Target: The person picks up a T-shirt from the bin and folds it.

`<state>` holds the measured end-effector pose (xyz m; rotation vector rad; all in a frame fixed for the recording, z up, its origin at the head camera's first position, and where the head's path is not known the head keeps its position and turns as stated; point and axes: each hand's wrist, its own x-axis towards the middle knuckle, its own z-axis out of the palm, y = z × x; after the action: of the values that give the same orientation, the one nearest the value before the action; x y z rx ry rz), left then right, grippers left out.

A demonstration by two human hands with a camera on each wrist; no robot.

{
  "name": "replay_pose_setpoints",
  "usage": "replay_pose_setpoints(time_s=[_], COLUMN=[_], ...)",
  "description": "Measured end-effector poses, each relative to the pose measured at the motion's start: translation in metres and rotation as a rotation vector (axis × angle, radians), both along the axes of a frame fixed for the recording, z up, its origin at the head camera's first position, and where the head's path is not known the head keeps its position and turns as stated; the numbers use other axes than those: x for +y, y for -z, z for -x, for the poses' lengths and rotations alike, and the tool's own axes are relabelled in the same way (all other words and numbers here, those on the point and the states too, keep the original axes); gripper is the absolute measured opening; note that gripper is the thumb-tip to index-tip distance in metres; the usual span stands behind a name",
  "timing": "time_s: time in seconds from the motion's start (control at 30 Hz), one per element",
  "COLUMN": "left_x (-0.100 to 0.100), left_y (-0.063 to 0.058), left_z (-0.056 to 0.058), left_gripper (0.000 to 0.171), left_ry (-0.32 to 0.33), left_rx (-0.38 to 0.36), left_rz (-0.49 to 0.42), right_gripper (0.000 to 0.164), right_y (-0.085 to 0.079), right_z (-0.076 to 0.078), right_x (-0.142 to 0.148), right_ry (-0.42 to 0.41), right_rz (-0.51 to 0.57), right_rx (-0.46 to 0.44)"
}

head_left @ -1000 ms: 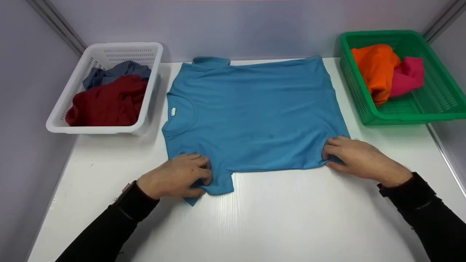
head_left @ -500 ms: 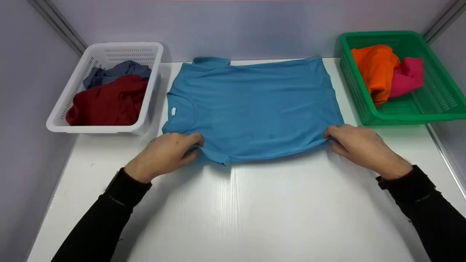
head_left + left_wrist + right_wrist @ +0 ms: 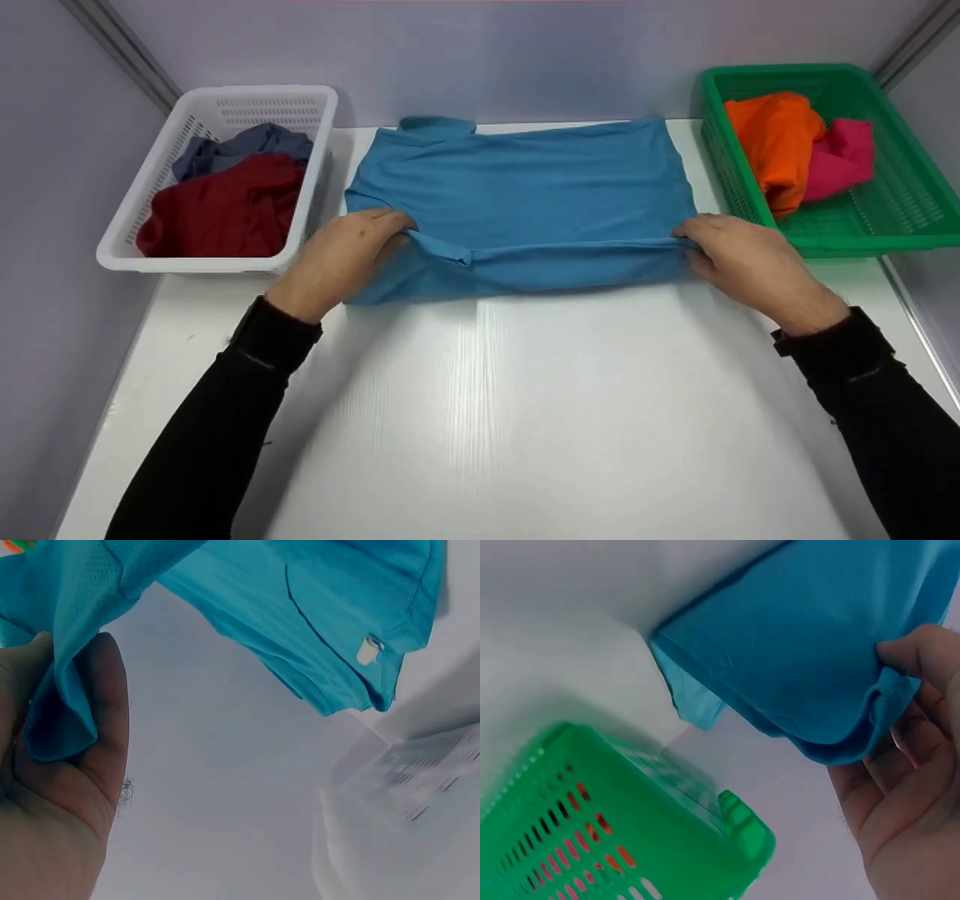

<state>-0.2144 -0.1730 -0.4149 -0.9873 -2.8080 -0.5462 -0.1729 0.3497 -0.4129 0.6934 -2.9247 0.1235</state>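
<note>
A blue T-shirt [image 3: 540, 180] lies sideways on the white table, collar to the left and bottom hem to the right. Its near side is raised off the table and bent back over the body. My left hand [image 3: 345, 251] pinches the near sleeve and shoulder part; in the left wrist view a fold of cloth sits between thumb and fingers, and the white neck label [image 3: 369, 650] shows. With thumb and fingers my right hand [image 3: 750, 262] grips the near corner of the hem, also seen in the right wrist view. The far half rests flat, with the far sleeve [image 3: 436, 127] at the back.
At the left stands a white basket [image 3: 109, 247] holding a dark red garment [image 3: 225, 206] and a grey-blue one [image 3: 255, 146]. A green basket [image 3: 847, 244] at the right holds orange cloth [image 3: 776, 142] and pink cloth [image 3: 844, 157]. Walls bound the table at the back and sides.
Both hands have taken hold of the shirt's near edge, lifted it and moved away from the body, carrying that edge toward the shirt's middle. The baskets stay put.
</note>
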Motion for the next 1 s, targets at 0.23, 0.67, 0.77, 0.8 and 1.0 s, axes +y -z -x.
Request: replay_pose_setpoints(time_s=[0.23,0.67,0.77,0.8,1.0], left_x=[0.009,0.032,0.037,0.038,0.041], left_y=[-0.008,0.009,0.013,0.015,0.021], left_z=[0.030,0.068,0.075,0.076,0.083], left_gripper=[0.021,0.018,0.021,0.022,0.048], left_ry=[-0.070,-0.122,-0.140,-0.147,-0.173], left_rx=[-0.074,-0.102,-0.100,-0.104,-0.142], left_rz=[0.065,0.245,0.324,0.348,0.437], right_gripper=[0.023,0.011,0.011,0.012,0.012], right_y=[-0.004,0.010,0.013,0.015,0.026], right_z=[0.025,0.056,0.062,0.065,0.075], right_x=[-0.002,-0.012,-0.014,-0.014,-0.014], right_ry=[-0.020,0.038,0.052,0.056,0.089], right_rz=[-0.074,-0.158,-0.148,-0.146,-0.113], right_rx=[0.049,-0.064,-0.058,-0.056,0.004])
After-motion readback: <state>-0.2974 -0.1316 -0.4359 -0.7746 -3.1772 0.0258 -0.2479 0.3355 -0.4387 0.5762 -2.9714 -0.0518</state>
